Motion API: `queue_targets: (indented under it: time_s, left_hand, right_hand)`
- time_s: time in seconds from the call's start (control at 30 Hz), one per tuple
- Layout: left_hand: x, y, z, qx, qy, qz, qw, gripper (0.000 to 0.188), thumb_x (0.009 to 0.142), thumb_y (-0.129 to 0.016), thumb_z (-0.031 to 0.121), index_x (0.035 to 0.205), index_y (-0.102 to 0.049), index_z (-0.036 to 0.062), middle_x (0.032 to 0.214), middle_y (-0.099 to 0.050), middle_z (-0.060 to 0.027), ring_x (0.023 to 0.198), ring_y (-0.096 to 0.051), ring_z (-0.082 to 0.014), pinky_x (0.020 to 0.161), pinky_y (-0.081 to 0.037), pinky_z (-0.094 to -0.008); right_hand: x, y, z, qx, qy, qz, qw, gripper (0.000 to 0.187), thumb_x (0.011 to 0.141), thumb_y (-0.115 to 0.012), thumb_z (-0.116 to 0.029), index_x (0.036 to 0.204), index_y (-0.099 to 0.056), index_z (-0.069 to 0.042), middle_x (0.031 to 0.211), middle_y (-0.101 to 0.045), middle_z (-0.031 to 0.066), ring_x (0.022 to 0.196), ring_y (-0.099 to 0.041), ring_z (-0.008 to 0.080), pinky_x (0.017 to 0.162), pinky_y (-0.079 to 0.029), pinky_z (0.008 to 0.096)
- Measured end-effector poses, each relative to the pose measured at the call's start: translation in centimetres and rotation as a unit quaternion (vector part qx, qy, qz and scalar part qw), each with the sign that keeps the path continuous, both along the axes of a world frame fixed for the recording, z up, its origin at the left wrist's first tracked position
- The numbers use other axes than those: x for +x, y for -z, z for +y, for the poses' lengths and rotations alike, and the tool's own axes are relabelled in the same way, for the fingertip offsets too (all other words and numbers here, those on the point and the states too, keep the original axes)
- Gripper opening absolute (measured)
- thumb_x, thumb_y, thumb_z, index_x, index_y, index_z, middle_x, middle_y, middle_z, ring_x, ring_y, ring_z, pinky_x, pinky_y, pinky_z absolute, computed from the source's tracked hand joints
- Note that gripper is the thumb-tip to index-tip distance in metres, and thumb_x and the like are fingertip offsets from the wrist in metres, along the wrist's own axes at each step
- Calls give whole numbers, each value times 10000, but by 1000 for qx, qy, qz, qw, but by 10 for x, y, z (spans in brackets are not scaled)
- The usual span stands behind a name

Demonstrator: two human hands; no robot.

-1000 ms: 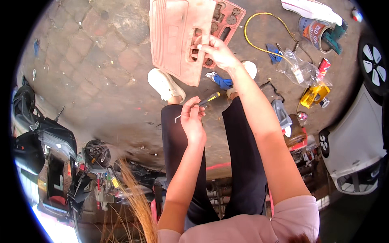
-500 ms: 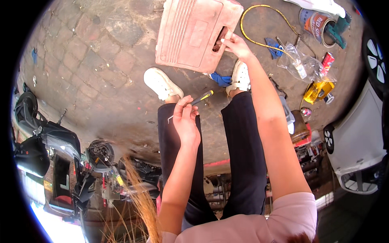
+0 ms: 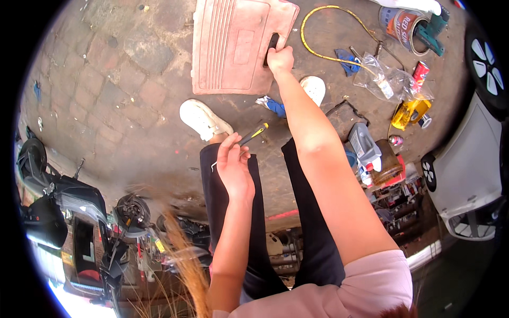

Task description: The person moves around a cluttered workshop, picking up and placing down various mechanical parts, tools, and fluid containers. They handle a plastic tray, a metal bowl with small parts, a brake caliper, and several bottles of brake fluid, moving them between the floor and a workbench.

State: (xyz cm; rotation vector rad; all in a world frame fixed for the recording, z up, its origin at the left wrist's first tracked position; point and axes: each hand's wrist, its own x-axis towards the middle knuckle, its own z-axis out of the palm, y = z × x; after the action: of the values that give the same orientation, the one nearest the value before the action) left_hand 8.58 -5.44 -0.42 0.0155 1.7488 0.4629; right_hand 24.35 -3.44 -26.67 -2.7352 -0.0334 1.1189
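My left hand (image 3: 234,165), above my left knee, is closed around a pick tool (image 3: 253,133). Its dark handle with yellow parts points up and to the right, and a thin bent metal tip shows at the other side of my fingers. Farther out, my right hand (image 3: 280,59) is wrapped round the handle of a faded pink plastic case (image 3: 233,45). The case's ribbed face is turned up. Whether it rests on the ground or hangs just above it, I cannot tell. Near its lower right corner lies a blue and white rag (image 3: 273,106), beside my shoe.
At right lie a yellow hose (image 3: 303,32), a tin can (image 3: 404,29), a clear plastic bag (image 3: 376,79), a yellow jug (image 3: 405,115) and a grey bottle (image 3: 365,143). A white car (image 3: 469,164) stands beyond them. Motorbikes (image 3: 79,185) are at left, by dry straw bristles (image 3: 188,265).
My right hand has gone from fingers hooked at the case handle to a full grip round it. The case has shifted slightly left in view. My left hand still holds the pick tool.
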Motion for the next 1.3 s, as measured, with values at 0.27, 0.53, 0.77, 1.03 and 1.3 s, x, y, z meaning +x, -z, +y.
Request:
queue_targets:
  time_s: [0.27,0.53,0.77,1.03,1.3]
  left_hand:
    - [-5,-1,9,5,-6,4,1000,234,877,-469,18,1090,-566,20,1047,-566,-65,782,-522,-114,706,-429,-239]
    - [-23,2,15,38,-6,47,998,188,878,-482,19,1037,-583,23,990,-598,-44,732,-517,-89,654,-422,-221]
    - [-53,-45,54,195,-29,199,960,226,845,-440,40,1012,-591,67,780,-533,27,616,-384,-46,561,-313,-172]
    - [-36,-173,82,158,393,76,903,284,854,-400,106,993,-626,5,654,-491,-14,633,-438,-86,626,-369,-237]
    - [10,-290,69,184,659,39,729,414,889,-519,356,1029,-618,-20,884,-596,-213,852,-569,-307,807,-426,-366]
  right_hand:
    - [16,3,-24,289,332,413,797,64,756,-510,20,759,-541,-36,633,-485,7,497,-420,106,450,-355,253]
    - [31,-29,-27,293,324,416,797,72,779,-487,2,770,-533,-51,612,-442,-17,482,-397,95,431,-330,251]
    - [34,-177,-46,291,341,371,813,133,767,-450,-4,839,-407,-107,585,-358,-14,435,-349,97,426,-333,249]
    - [62,-379,-111,288,399,410,768,100,767,-418,4,751,-430,-94,576,-353,-37,448,-336,85,436,-298,244]
    - [77,-560,-157,361,415,381,743,92,776,-433,16,764,-474,-66,588,-398,-25,458,-361,76,435,-296,243]
